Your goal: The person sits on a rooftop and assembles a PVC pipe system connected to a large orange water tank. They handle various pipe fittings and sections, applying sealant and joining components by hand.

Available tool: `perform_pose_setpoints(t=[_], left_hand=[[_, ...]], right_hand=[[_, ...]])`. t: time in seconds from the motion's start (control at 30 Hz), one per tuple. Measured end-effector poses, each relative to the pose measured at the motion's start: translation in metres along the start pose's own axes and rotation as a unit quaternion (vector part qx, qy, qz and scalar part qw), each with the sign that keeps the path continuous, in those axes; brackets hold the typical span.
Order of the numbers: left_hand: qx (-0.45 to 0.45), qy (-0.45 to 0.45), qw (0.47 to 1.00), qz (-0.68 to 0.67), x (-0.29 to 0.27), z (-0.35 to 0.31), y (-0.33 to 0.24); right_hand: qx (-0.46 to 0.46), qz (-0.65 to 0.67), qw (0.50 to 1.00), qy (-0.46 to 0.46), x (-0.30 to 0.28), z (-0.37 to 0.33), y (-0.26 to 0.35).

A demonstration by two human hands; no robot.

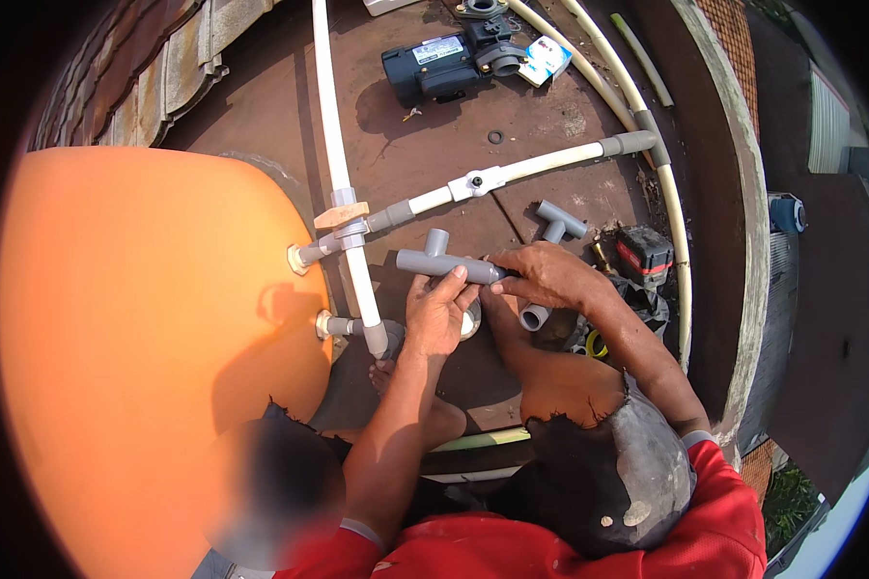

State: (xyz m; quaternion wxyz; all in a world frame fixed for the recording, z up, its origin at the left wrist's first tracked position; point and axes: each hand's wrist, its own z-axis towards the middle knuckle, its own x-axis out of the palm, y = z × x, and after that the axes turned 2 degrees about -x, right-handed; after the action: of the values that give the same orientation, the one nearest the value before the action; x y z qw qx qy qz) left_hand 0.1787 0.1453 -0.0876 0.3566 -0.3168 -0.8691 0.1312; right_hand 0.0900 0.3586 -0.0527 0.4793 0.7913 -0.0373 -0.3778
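At the far left is a big, rounded orange tank; to its right, a long white plastic pipe runs away from the person. Next comes the left hand: its fingers are clamped on a grey plastic T-shaped pipe fitting, in the air above the brown floor. The fitting's long axis goes left to right, the right end slightly nearer to the person — its short branch points away. The right hand is at the right end; whether its fingers clamp there, I cannot tell. The step in hand seems to be work on this end — the next move, I judge, calls for a steady left hold and right fingers aligned with the axis.
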Motion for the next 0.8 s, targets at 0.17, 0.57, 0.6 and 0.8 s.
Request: perform_pose_setpoints(t=[0.17,0.57,0.6,0.8], left_hand=[[-0.009,0.042,0.999,0.027,-0.008,0.004,-0.002],[-0.012,0.046,0.999,0.012,-0.009,0.005,-0.001],[-0.017,0.047,0.999,0.009,-0.009,0.004,0.0],[-0.014,0.052,0.998,0.021,-0.01,0.004,0.0]], right_hand=[[0.037,0.012,0.999,0.023,-0.005,0.0,0.004],[0.004,-0.017,0.999,-0.027,-0.002,-0.006,-0.001],[0.008,-0.017,1.0,-0.025,-0.002,-0.006,-0.002],[0.014,-0.021,0.999,-0.02,-0.001,-0.004,-0.004]])
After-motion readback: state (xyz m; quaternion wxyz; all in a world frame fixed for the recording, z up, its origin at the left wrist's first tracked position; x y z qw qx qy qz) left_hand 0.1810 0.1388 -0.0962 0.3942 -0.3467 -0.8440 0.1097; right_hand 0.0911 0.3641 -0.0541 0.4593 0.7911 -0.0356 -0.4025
